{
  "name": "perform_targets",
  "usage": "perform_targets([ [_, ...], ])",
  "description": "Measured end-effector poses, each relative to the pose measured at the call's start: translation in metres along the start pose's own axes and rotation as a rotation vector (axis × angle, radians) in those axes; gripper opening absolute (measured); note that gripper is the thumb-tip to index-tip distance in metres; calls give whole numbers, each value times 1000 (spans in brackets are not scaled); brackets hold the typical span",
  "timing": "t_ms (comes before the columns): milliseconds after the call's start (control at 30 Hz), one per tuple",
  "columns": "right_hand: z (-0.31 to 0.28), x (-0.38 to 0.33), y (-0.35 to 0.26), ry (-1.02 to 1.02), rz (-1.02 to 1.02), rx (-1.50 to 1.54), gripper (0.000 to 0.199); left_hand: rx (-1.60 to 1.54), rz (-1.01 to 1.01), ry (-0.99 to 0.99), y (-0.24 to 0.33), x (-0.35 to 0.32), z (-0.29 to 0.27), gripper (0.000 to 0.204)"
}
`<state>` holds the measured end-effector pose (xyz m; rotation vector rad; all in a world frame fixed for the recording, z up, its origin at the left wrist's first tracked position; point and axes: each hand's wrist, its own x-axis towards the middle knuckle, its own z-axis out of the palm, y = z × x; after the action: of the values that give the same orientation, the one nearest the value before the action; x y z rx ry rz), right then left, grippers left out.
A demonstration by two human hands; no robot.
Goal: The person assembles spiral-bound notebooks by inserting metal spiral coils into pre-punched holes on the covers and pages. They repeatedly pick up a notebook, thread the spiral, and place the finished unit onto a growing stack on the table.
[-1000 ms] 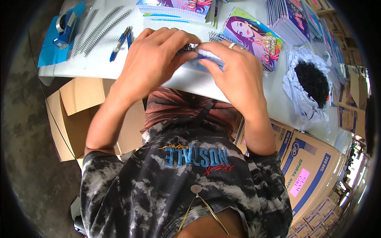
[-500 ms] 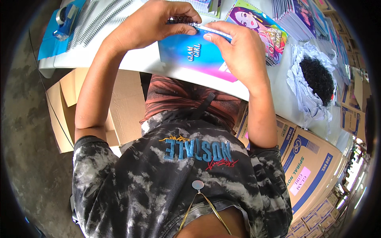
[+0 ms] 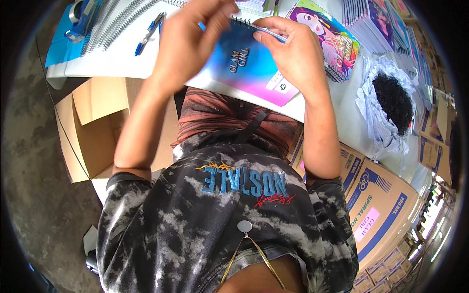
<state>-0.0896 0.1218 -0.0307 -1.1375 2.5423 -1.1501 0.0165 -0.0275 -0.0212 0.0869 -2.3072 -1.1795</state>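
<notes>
A blue-to-pink notebook (image 3: 226,68) lies at the table's near edge, its top edge away from me. My right hand (image 3: 300,56) pinches its far right corner, thumb on the cover. A dark spiral coil (image 3: 242,21) runs through the holes along part of the top edge. Over the notebook's left part hovers my left hand (image 3: 188,44), its fingers smeared by motion near the coil; whether they touch it I cannot tell. Left of that hand lie blue pens (image 3: 146,39) and several loose spiral coils (image 3: 124,27).
A blue tape dispenser (image 3: 78,31) sits on a blue sheet at the left. Bound notebooks with a drawn face (image 3: 317,24) lie right, beside stacked notebooks (image 3: 359,24). Dark coil scraps (image 3: 391,100) fill a crumpled wrapper. Cardboard boxes (image 3: 386,210) stand below.
My left hand has moved right and toward me, blurring over the notebook and uncovering the pens. The coil now reaches further right along the top edge. My right hand keeps its hold.
</notes>
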Motion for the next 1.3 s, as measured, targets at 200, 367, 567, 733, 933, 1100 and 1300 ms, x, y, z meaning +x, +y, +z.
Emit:
perform_targets([
  [200,3,-5,-12,40,18,12,17,-128,-106,260,-11,-38,45,32],
  [367,5,-8,-15,77,-4,-5,16,-318,-322,360,1,-37,53,16],
  [567,5,-10,-20,90,-4,-2,16,-388,-301,455,-4,-40,60,16],
  [733,4,-11,-23,75,55,1,15,-285,-302,404,-3,-42,59,18],
  [933,3,-11,-23,86,57,-5,15,-440,-378,377,-3,-39,53,18],
  [1100,3,-12,-22,80,42,6,16,-469,-354,365,-2,-37,52,17],
  [1300,-1,-12,-13,90,-124,26,17,-387,-379,317,1,-33,42,15],
])
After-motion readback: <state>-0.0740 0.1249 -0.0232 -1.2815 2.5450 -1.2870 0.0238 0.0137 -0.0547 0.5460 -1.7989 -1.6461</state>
